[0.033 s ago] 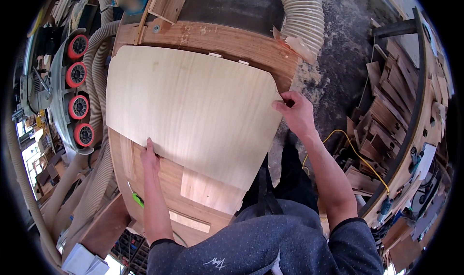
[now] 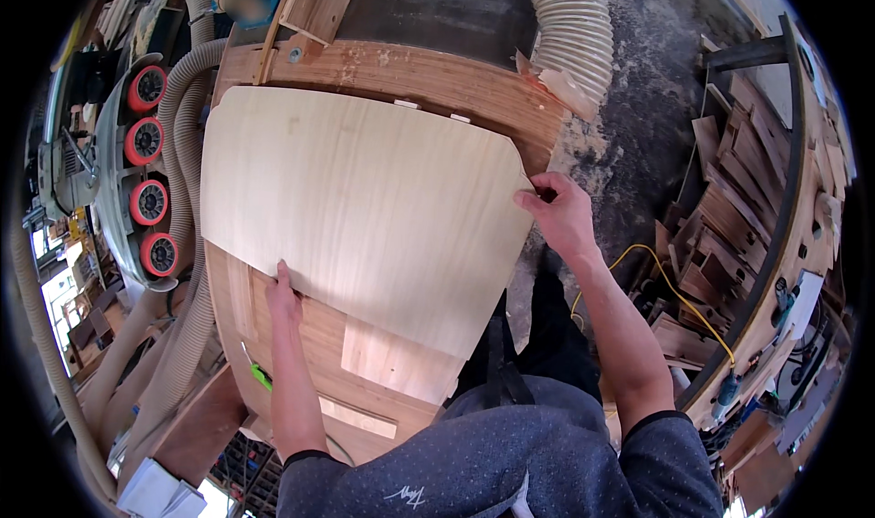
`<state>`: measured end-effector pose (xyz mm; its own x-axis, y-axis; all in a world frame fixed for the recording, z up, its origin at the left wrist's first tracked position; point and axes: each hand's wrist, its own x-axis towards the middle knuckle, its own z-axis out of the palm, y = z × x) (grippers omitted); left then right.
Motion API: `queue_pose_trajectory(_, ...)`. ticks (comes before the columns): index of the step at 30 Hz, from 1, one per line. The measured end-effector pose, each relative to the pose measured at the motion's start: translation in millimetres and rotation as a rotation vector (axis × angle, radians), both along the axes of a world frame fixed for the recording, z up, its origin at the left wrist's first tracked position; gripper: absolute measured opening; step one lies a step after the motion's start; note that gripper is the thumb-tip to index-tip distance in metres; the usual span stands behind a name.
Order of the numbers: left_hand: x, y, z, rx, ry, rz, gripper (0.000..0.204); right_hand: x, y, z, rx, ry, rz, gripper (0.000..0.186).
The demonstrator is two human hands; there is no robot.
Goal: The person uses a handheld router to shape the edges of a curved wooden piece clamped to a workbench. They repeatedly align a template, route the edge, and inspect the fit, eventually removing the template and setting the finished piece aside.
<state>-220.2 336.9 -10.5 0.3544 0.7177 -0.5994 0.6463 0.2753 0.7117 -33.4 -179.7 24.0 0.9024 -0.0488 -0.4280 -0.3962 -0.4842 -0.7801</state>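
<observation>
A large, pale wooden panel lies over the brown wooden worktop in front of me. Its two far corners are cut off at a slant. My left hand grips the panel's near edge, thumb on top and the other fingers hidden below. At the right edge, close to the far right corner, my right hand pinches the panel between thumb and fingers. Two small light pieces show along the far edge. A paler board sits on the worktop, partly covered by the panel's near side.
A ribbed hose comes down at the far right of the worktop. Red-rimmed rollers and more hoses stand to the left. Wood offcuts fill a rack at the right, beside a yellow cable. A green-handled tool lies near left.
</observation>
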Motion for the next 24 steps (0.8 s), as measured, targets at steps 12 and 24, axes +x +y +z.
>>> queue_pose_trajectory(12,-2.2,2.0,-1.4,-0.021,-0.031,0.001,0.049,-6.8,2.2,-3.0,0.025,0.0,-0.023,0.036)
queue_pose_trajectory(24,-0.9,9.3,-2.2,-0.111,-0.007,-0.011,0.053,-31.3,-8.7,5.8,-0.021,0.163,0.113,0.059)
